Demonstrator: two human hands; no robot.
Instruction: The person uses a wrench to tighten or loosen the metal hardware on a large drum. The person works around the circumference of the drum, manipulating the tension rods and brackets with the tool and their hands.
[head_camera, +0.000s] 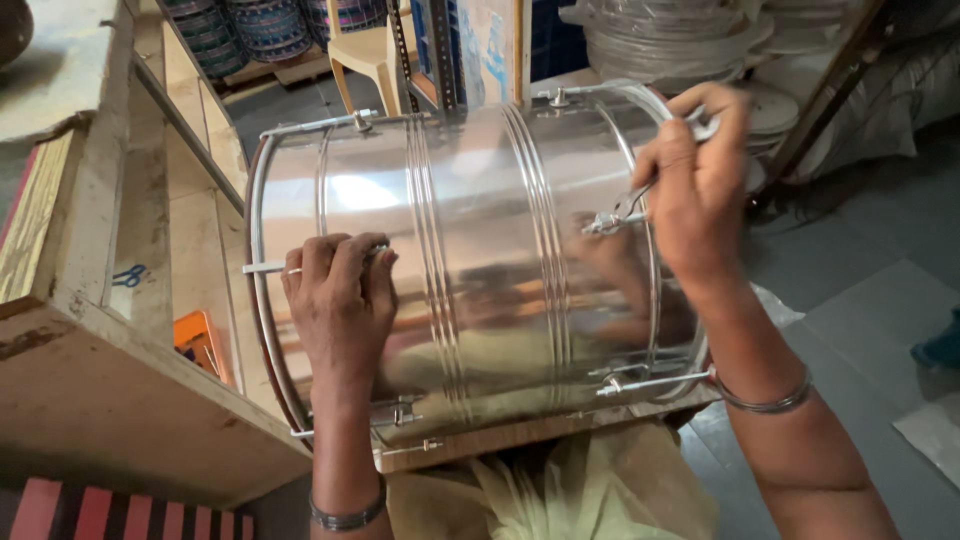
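A shiny metal drum shell (480, 250) lies on its side across my lap, with ribbed bands around its middle and hoops at both ends. My left hand (338, 300) is closed around a tension rod (262, 267) near the left hoop. My right hand (695, 185) grips the right hoop (640, 100) at the top, close to a metal hook (615, 215) fixed on the shell. Other rods and hooks (640, 382) run along the drum's lower edge.
A wooden bench (110, 380) stands at my left, with an orange object (200, 345) beside it. A plastic chair (370, 55), stacked drums (270, 25) and piled round skins (670, 35) fill the back. Grey floor tiles (860, 300) lie to the right.
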